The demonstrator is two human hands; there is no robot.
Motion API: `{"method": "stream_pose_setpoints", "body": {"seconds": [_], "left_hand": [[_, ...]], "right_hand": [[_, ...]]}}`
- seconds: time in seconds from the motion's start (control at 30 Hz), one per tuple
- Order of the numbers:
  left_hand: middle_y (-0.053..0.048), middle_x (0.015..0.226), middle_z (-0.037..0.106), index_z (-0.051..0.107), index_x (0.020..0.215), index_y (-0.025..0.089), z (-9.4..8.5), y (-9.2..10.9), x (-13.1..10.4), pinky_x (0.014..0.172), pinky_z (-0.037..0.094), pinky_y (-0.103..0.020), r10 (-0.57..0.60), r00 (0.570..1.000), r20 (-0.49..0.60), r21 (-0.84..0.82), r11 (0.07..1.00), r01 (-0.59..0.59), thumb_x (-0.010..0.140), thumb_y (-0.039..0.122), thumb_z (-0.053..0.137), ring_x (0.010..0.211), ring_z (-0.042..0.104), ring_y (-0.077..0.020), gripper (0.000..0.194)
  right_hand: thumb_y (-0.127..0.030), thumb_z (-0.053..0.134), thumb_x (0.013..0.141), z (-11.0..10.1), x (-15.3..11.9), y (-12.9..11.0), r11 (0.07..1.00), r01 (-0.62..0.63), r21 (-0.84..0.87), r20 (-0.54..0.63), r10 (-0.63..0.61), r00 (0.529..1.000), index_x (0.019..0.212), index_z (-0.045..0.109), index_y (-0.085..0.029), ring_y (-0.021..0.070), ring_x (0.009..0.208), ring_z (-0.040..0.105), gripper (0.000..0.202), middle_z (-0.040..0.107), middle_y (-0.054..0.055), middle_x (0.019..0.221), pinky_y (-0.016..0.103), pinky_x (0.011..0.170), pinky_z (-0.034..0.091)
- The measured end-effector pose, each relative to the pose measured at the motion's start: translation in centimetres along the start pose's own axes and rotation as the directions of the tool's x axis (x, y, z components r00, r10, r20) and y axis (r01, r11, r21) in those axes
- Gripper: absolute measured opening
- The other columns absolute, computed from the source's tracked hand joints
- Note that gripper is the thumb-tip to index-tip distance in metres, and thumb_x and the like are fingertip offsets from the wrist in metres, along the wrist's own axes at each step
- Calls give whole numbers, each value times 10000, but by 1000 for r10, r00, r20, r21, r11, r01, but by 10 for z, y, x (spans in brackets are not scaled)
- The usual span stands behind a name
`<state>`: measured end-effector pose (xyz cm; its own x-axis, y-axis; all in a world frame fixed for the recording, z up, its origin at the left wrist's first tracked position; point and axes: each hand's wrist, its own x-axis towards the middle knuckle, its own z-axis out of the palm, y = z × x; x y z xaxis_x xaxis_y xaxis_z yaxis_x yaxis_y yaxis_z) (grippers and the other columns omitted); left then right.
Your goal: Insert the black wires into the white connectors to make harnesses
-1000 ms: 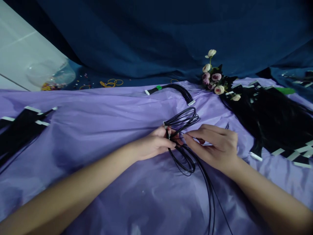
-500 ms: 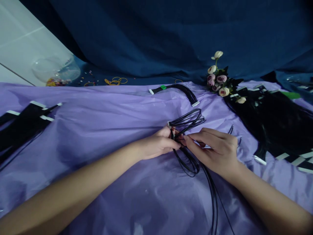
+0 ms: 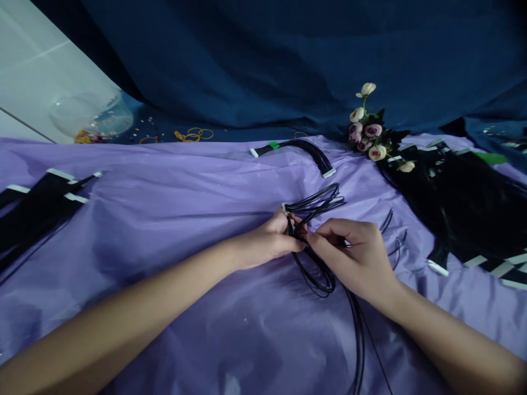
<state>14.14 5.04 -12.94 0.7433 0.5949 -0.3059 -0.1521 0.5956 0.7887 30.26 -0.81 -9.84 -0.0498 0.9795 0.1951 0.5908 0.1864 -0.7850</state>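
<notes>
Purple cloth (image 3: pixel 164 219) spread wide under everything, dark blue drape (image 3: pixel 263 66) hung behind.

Mid-cloth, a bundle of thin black wires (image 3: pixel 315 206), looped above the hands, looped again below them, long tail trailing off toward the near edge. Small pale connector (image 3: pixel 284 208) at the top of the pinch. Left hand (image 3: pixel 267 241) closed on the bundle at the crossing point, thumb and fingertips pressed together around the strands. Right hand (image 3: pixel 356 255) curled in close from the other side, thumb and forefinger nipped on the same strands just beside the left fingertips; other fingers folded under, contents hidden.

Likely light, limp and springy: loops apt to fan open once released, single strands apt to slip out of the pack. Best grip probably at the crossing where the strands run together, or just beside the connector, not out on a loose loop; connector end likely the fragile part, so no hard tug there.

Further out: a finished cable bundle (image 3: pixel 300 149) with green tie, lying apart beyond the hands. Artificial roses (image 3: pixel 364 134) to the right, a heap of black cables (image 3: pixel 457 203) with white ends beside them. More black cables (image 3: pixel 37 203) on the far left. Clear bowl (image 3: pixel 93 115) and yellow rubber bands (image 3: pixel 193 134) on the blue cloth at the back.
</notes>
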Motion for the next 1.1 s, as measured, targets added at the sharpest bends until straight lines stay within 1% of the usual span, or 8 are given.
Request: {"method": "stream_pose_setpoints", "body": {"seconds": [0.13, 0.3, 0.43, 0.53, 0.77, 0.87, 1.0, 1.1], "left_hand": [[16, 934, 492, 439, 963, 202, -1, -1, 1, 818, 349, -313, 39, 999, 4, 54, 998, -39, 657, 35, 632, 897, 477, -132, 398], [-2, 936, 528, 452, 994, 195, 1, 0, 1, 830, 345, -316, 111, 993, 31, 135, 984, -114, 671, 40, 612, 916, 476, -144, 392], [-11, 944, 549, 433, 1018, 193, 1, 0, 0, 848, 346, -338, 83, 996, 24, 135, 987, -85, 684, 46, 597, 917, 501, -151, 400], [-1, 938, 540, 426, 1017, 195, 2, 1, -1, 864, 341, -346, 66, 998, 11, 148, 987, -67, 678, 38, 590, 931, 504, -152, 408], [11, 913, 512, 406, 961, 198, 4, 4, -1, 840, 333, -331, 84, 995, 51, 128, 988, -90, 678, 38, 588, 909, 488, -143, 372], [15, 908, 492, 397, 960, 201, 4, 3, -1, 832, 334, -324, 87, 996, 32, 141, 986, -90, 671, 42, 595, 910, 473, -142, 384], [11, 922, 476, 381, 956, 200, 4, 3, -2, 843, 342, -334, 44, 999, -22, 161, 986, -40, 680, 65, 614, 911, 473, -148, 386], [13, 909, 460, 381, 952, 193, 5, 4, -3, 831, 348, -333, 28, 999, -41, 174, 985, -20, 680, 68, 621, 891, 467, -145, 384]], "right_hand": [[-216, 579, 805, 2, 1, -1, 993, -101, 62, 13, 100, 995, 594, 594, -149, 68, 484, 392, 222, 460, -39, 503, 206, 457, 290], [-255, 549, 791, 4, 7, 0, 899, -289, 331, 105, 269, 957, 564, 563, -151, 64, 474, 331, 250, 404, -41, 499, 206, 431, 250], [-277, 566, 762, 4, 10, 5, 794, -390, 466, 190, 341, 921, 554, 561, -152, 54, 450, 261, 243, 384, -46, 495, 217, 404, 179], [-288, 561, 751, 5, 9, 5, 784, -422, 456, 203, 370, 907, 545, 546, -154, 54, 458, 262, 247, 376, -48, 495, 219, 413, 180], [-334, 488, 789, 7, 6, -2, 857, -414, 308, 193, 370, 909, 542, 491, -161, 58, 467, 248, 302, 308, -61, 482, 229, 428, 178], [-313, 469, 829, 7, 5, -2, 894, -353, 276, 177, 314, 933, 564, 483, -158, 60, 495, 273, 307, 327, -54, 512, 224, 448, 209], [-295, 473, 882, 6, 2, -2, 954, -202, 222, 118, 180, 977, 602, 494, -150, 64, 546, 329, 316, 366, -44, 563, 212, 494, 266], [-277, 475, 898, 6, 1, -3, 969, -142, 203, 133, 117, 984, 628, 509, -148, 62, 556, 341, 301, 381, -46, 576, 207, 509, 282]]}}
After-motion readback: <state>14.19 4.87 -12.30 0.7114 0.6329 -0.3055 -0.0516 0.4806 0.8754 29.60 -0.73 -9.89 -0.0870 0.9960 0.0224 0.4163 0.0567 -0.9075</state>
